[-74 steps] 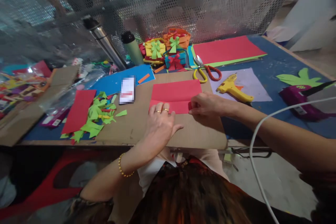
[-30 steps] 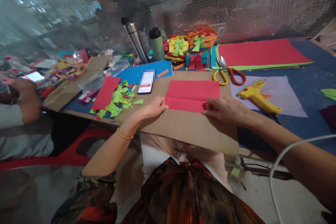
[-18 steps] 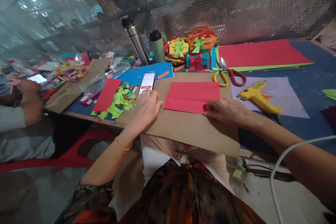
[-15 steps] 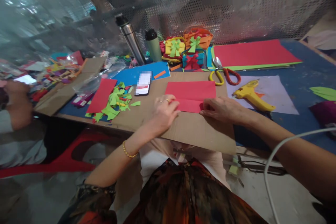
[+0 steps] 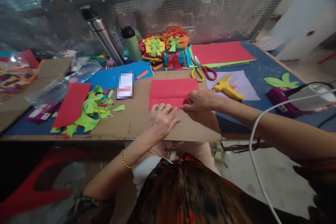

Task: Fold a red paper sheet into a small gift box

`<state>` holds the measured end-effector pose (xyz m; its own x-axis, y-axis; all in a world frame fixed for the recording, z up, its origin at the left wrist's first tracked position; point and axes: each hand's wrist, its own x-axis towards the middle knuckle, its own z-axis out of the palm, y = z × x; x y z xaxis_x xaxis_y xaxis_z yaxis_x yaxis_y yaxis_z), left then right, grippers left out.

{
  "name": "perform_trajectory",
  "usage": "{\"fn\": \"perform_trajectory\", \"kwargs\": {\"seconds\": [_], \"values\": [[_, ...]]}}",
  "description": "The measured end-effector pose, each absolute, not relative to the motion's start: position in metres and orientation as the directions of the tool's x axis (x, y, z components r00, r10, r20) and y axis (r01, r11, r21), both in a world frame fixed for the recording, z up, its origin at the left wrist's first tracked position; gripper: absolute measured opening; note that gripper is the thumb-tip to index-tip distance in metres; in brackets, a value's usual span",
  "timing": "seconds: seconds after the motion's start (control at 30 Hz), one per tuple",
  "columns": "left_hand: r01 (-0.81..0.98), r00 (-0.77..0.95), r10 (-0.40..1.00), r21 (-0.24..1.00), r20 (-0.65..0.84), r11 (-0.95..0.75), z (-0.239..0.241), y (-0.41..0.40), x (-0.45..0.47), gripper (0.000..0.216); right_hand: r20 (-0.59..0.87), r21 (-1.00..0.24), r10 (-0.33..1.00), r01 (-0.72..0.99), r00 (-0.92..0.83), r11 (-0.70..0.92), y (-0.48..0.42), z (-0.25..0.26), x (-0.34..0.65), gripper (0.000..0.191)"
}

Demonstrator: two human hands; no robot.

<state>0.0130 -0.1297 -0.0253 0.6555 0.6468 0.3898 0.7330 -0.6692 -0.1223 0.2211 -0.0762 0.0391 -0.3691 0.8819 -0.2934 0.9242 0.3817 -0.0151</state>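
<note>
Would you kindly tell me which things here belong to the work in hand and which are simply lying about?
Apparently in use:
creased red sheet, touched by left hand and right hand
cardboard beneath it

Seemingly just lying about, untouched:
scissors
glue gun
phone
green scraps
steel flask

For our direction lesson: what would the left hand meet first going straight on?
The left hand would first meet the creased, red, rectangular paper sheet whose near edge it overlaps; exact contact is unclear.

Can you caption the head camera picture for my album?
Left hand and right hand touch a creased red sheet on brown cardboard, with scissors and a yellow glue gun nearby.
</note>
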Motion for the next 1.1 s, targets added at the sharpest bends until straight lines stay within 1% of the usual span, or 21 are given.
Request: {"fn": "perform_trajectory", "kwargs": {"seconds": [0.2,0.3,0.4,0.57,0.73,0.77,0.8,0.83,0.9,0.97,1.0,1.03,1.07,1.1], "values": [[0.740,0.636,0.633,-0.117,0.441,-0.663,-0.029,-0.130,0.013,0.038,-0.307,-0.031,0.901,0.949,-0.307,0.313,-0.076,0.034,0.228,0.041],[0.733,0.638,0.613,-0.126,0.466,-0.668,-0.031,-0.129,0.013,0.036,-0.303,-0.033,0.914,0.961,-0.270,0.273,-0.081,0.030,0.237,0.041],[0.744,0.625,0.621,-0.120,0.473,-0.658,-0.033,-0.129,0.014,0.034,-0.315,-0.052,0.918,0.970,-0.242,0.237,-0.086,0.031,0.246,0.041],[0.748,0.617,0.622,-0.116,0.482,-0.653,-0.033,-0.128,0.013,0.033,-0.390,-0.156,0.888,0.968,-0.243,0.196,-0.091,0.037,0.255,0.046],[0.735,0.620,0.601,-0.107,0.504,-0.669,-0.033,-0.127,0.012,0.032,-0.424,-0.328,0.879,0.942,-0.216,0.073,-0.096,0.037,0.270,0.039],[0.737,0.618,0.603,-0.103,0.505,-0.668,-0.033,-0.127,0.013,0.032,-0.430,-0.348,0.879,0.936,-0.205,0.048,-0.097,0.037,0.273,0.038],[0.737,0.615,0.604,-0.099,0.507,-0.668,-0.034,-0.127,0.013,0.032,-0.428,-0.343,0.883,0.938,-0.195,0.041,-0.098,0.036,0.276,0.037],[0.737,0.613,0.603,-0.096,0.510,-0.669,-0.034,-0.127,0.013,0.032,-0.416,-0.319,0.890,0.946,-0.186,0.048,-0.099,0.036,0.279,0.037],[0.735,0.610,0.600,-0.086,0.518,-0.673,-0.035,-0.127,0.013,0.032,-0.357,-0.230,0.921,0.970,-0.158,0.077,-0.102,0.037,0.282,0.034],[0.736,0.605,0.603,-0.076,0.520,-0.673,-0.036,-0.127,0.013,0.032,-0.242,-0.131,0.964,0.988,-0.111,0.081,-0.108,0.038,0.281,0.027],[0.737,0.603,0.606,-0.072,0.518,-0.672,-0.036,-0.127,0.013,0.032,-0.160,-0.107,0.980,0.989,-0.121,0.104,-0.111,0.037,0.280,0.025],[0.738,0.604,0.611,-0.070,0.512,-0.671,-0.036,-0.127,0.013,0.032,-0.077,-0.103,0.982,0.981,-0.175,0.166,-0.114,0.036,0.277,0.026],[0.738,0.606,0.615,-0.069,0.503,-0.671,-0.036,-0.127,0.013,0.032,0.001,-0.105,0.962,0.957,-0.272,0.270,-0.118,0.034,0.274,0.027],[0.739,0.610,0.622,-0.069,0.490,-0.670,-0.035,-0.128,0.012,0.033,0.065,-0.111,0.916,0.909,-0.396,0.401,-0.121,0.030,0.270,0.029]]}}
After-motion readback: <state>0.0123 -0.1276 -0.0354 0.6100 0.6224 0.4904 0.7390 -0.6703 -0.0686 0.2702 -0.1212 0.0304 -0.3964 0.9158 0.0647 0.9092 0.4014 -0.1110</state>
